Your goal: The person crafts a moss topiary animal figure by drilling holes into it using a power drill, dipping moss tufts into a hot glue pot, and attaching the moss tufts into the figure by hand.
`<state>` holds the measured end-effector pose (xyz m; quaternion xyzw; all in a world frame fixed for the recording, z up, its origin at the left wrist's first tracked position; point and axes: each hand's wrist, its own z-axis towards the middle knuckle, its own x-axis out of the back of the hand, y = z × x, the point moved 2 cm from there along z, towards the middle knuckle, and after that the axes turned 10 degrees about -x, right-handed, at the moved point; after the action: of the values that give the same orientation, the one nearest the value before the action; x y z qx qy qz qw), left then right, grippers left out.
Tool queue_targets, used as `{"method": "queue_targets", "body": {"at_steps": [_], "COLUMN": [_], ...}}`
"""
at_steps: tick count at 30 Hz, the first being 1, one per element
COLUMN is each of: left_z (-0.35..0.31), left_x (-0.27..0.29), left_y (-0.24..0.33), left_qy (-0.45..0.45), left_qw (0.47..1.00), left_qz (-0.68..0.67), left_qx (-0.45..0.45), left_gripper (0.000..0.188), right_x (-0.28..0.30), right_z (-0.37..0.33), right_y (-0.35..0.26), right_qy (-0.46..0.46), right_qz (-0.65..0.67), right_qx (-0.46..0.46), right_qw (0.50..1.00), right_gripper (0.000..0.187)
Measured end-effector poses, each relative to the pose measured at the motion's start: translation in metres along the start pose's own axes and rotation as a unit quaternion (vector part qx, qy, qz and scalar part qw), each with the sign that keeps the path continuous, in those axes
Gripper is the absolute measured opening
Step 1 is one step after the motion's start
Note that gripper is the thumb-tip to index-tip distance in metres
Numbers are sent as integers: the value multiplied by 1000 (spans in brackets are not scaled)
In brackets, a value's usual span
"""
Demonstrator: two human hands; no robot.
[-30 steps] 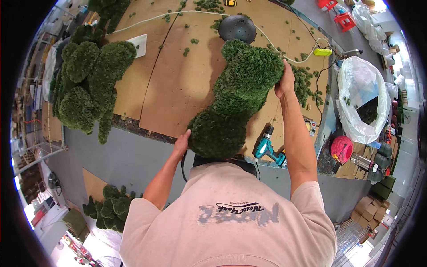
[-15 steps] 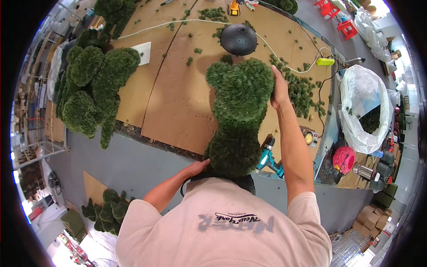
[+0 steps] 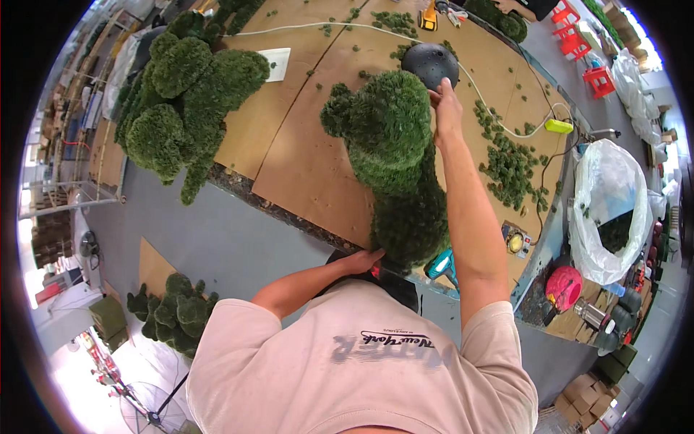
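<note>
A bear-shaped figure of green artificial grass stands at the table's near edge, its round head above a darker body. My right hand is closed at the right side of its head, with thumb and fingers bent close to a black dome with small holes lying behind. Low at the figure's base, my left hand grips from the left, its fingertips partly hidden. A teal cordless drill lies just right of the base, partly covered by my right forearm.
Loose green grass tufts are scattered over the cardboard-covered table. More grass figures stand at the left. A yellow drill, a white cable and a plastic bag lie around. Another person's hand shows at the far edge.
The figure has turned, its head now facing more to the left with one ear out to that side. My right hand has shifted round toward the black dome. My left hand stays at the base.
</note>
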<state>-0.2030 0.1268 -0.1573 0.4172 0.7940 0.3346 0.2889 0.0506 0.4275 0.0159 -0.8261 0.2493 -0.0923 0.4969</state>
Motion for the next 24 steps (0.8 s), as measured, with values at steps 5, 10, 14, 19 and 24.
{"method": "queue_targets", "body": {"at_steps": [5,10,14,19,24], "left_z": [10,-75,-72,-47,-40], "left_x": [3,90,167,248,267], "left_y": [44,255,311,304,306], "left_qy": [-12,392,556,449,316], "left_qw": [976,756,601,757,882], "left_qz": [216,298,374,291,198], "left_qx": [-6,-430,-436,-375,-289], "left_gripper": [66,15,37,65,93], "right_x": [137,272,304,321,296], "right_z": [-67,-182,-251,-285,-278], "right_y": [67,159,205,256,256], "right_qy": [128,195,178,142,157], "right_qz": [-321,-547,-606,-641,-634], "right_qx": [103,25,-49,-35,10], "right_qw": [933,814,773,754,757], "right_gripper": [57,50,48,53,60]}}
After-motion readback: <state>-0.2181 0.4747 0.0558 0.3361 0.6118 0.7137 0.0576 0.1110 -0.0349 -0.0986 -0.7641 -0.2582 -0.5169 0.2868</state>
